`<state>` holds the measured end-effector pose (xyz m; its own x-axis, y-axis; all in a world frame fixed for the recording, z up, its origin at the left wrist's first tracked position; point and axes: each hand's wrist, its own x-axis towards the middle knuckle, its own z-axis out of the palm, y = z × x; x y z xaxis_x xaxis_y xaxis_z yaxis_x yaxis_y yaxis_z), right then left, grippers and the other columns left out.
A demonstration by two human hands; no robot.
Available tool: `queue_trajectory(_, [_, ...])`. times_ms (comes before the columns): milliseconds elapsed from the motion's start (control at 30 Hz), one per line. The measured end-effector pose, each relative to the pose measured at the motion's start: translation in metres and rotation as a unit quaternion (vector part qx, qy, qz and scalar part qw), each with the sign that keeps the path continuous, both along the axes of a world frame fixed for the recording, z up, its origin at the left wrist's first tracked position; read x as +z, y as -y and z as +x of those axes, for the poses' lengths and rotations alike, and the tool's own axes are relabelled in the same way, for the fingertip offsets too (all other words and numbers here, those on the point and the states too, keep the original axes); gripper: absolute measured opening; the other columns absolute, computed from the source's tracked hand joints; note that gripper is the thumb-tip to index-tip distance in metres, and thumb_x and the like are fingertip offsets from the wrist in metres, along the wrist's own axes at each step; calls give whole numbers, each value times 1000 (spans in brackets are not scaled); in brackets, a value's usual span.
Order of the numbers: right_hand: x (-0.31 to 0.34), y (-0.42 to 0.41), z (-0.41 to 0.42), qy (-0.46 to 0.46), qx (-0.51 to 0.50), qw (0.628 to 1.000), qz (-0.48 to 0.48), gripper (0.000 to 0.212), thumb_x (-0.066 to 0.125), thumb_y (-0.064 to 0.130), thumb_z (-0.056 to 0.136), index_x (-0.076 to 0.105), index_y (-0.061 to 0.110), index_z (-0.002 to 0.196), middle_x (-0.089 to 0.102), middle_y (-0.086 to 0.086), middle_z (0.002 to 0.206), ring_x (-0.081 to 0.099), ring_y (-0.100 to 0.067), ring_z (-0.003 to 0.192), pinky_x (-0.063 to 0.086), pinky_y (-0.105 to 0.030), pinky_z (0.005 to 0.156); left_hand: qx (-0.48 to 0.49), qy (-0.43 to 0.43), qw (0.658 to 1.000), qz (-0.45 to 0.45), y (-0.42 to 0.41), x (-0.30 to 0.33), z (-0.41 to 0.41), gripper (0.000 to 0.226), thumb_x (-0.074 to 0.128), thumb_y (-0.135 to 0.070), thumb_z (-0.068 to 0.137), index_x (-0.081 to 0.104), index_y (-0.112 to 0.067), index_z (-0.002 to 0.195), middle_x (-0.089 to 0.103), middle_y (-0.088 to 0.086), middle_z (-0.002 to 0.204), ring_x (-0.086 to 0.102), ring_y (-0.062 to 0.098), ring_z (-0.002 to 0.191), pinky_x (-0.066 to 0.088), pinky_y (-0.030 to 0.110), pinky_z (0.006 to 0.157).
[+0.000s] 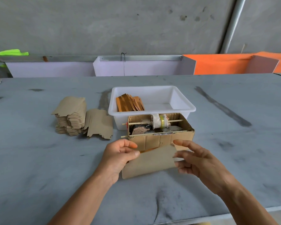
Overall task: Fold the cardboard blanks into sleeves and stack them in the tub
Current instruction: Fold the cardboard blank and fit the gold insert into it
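Head view: the left hand (118, 157) pinches the left end of a cardboard blank (150, 161) between thumb and curled fingers (128, 144). The right hand (199, 161) holds its right end, fingers loosely spread. The blank hangs above the near desk (39, 168), before the white tub (183, 108).

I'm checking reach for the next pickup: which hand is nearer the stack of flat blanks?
Left. The left hand sits nearer the stack of flat blanks, just right and toward the person; the right hand is farther right, across the held cardboard.
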<state>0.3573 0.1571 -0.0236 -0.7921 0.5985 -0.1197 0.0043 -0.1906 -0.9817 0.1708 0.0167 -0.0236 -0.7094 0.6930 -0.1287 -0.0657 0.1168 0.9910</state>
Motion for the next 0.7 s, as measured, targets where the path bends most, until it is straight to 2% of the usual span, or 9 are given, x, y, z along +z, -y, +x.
queue_trajectory(67, [-3,5,5,-5,31,999,42,36,54,-9,87,73,19,102,70,-8,90,69,-26,77,55,-25,65,12,31,999,6,0,0,-2,20,69,12,74,64,-7,77,63,4,59,56,18,60,42,27,63])
queue_trajectory(133, [-5,11,4,0,36,997,74,37,60,-14,78,76,16,94,73,-7,91,70,-23,77,54,-22,65,1,43,999,3,-2,1,2,20,70,12,73,64,-7,77,64,5,61,57,18,61,44,27,64])
queue_trajectory(267, [-6,19,-3,-26,-2,996,89,21,71,7,65,78,16,82,74,-14,80,70,-17,70,52,-19,61,-17,57,998,17,-4,2,11,14,68,7,77,66,-7,77,64,5,68,58,15,64,45,23,63])
queue_trajectory(333, [-5,18,-3,-41,-34,995,89,17,70,13,66,78,14,81,73,-15,80,70,-18,70,52,-19,60,-27,89,994,55,0,6,12,10,58,-1,88,66,-6,88,61,8,81,62,16,64,51,24,57])
queue_trajectory(433, [-4,16,1,-34,-66,993,95,18,68,16,69,76,7,84,74,-12,87,70,-19,71,53,-19,59,-65,108,989,77,10,9,12,30,45,4,94,62,-14,111,67,15,92,66,21,64,53,26,53])
queue_trajectory(533, [-4,16,2,-5,-83,993,81,19,66,14,74,72,3,87,74,-11,85,70,-17,69,52,-20,58,-102,57,993,30,18,8,13,45,50,9,89,58,-27,115,73,14,90,65,18,65,52,26,54])
queue_trajectory(600, [-3,16,2,15,-76,995,69,15,65,11,77,72,2,88,74,-12,84,69,-16,68,51,-20,59,-116,62,991,11,18,7,16,39,59,3,86,60,-27,112,73,14,88,65,18,64,52,25,52])
queue_trajectory(700, [2,19,0,37,-52,997,44,25,67,17,71,72,-1,87,74,-15,83,68,-16,65,51,-20,56,-102,82,991,-5,13,8,21,14,65,-11,85,65,-12,99,73,11,81,64,15,59,50,23,49])
